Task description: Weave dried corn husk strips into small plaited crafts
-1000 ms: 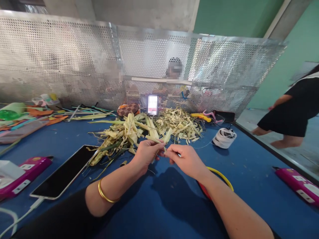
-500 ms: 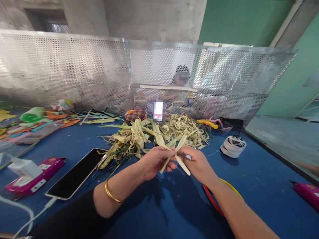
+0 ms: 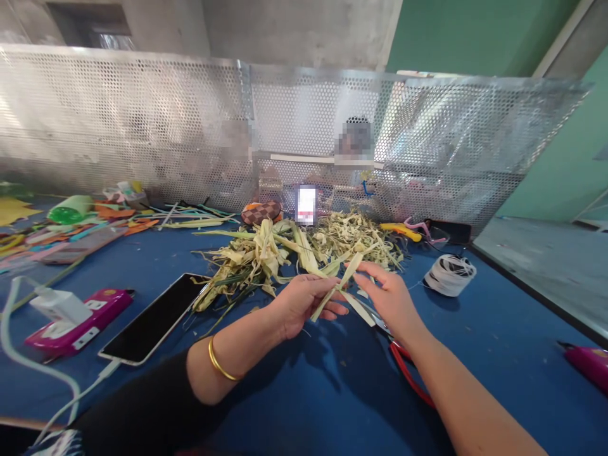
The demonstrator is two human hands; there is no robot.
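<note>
My left hand (image 3: 311, 301) is closed, pinching pale corn husk strips (image 3: 350, 271) where they cross between thumb and fingers. One strip points up toward the right hand, and another hangs down to the right. My right hand (image 3: 392, 301) is beside the crossing, its thumb and forefinger apart, the fingertips close to the upper strip. Under the right hand and forearm lie scissors with red handles (image 3: 409, 373), partly hidden. Just beyond the hands, a bunch of dried corn husks (image 3: 266, 250) and a heap of shredded husk (image 3: 356, 231) lie on the blue table (image 3: 285, 405).
To the left are a phone (image 3: 154, 323) on a cable and a magenta power strip (image 3: 107, 310) with a white charger. A white string spool (image 3: 450, 275) stands right. Behind are a checkered pouch (image 3: 261, 212), a lit screen (image 3: 306, 204) and a perforated metal screen (image 3: 304, 107), people beyond.
My right hand has loosened its pinch and moved slightly right and up, its fingers now apart. My left hand still grips the crossed strips. The view has shifted slightly.
</note>
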